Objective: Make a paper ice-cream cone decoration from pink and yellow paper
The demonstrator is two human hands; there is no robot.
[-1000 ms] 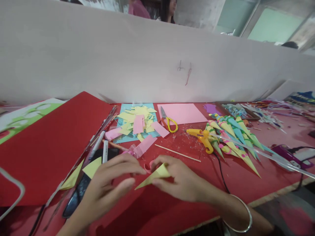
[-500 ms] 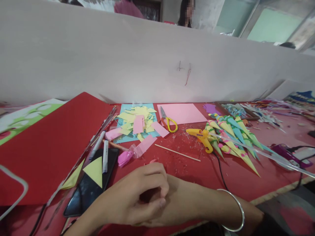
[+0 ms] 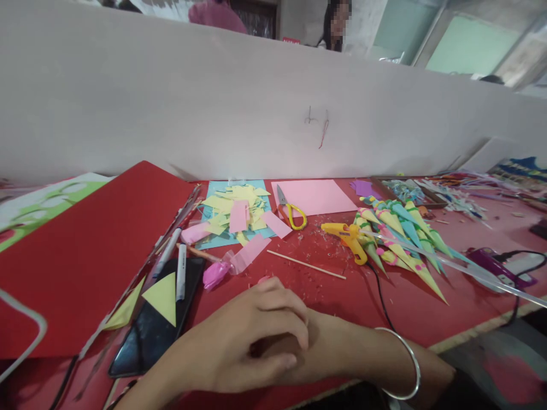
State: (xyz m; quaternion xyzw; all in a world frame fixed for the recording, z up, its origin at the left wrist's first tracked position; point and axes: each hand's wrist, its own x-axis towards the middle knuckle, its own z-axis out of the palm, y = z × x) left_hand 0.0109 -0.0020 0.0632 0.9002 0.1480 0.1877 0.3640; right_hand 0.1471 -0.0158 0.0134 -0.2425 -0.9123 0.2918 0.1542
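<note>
The left hand [image 3: 260,336] lay across the right hand [image 3: 322,341], low over the red counter [image 3: 427,313]. The left fingers were bent, with a narrow gap to the thumb; whether they held something, I could not tell. The right fingers were hidden behind, so their state could not be told either. A small pink piece [image 3: 265,279] showed just beyond the left hand, too covered to recognise. Near the hands, a thin wooden stick [image 3: 305,264] and a pink bundle [image 3: 216,275] lay on the counter. To the left was a black phone [image 3: 145,336], which carried a yellow paper triangle [image 3: 164,299].
</note>
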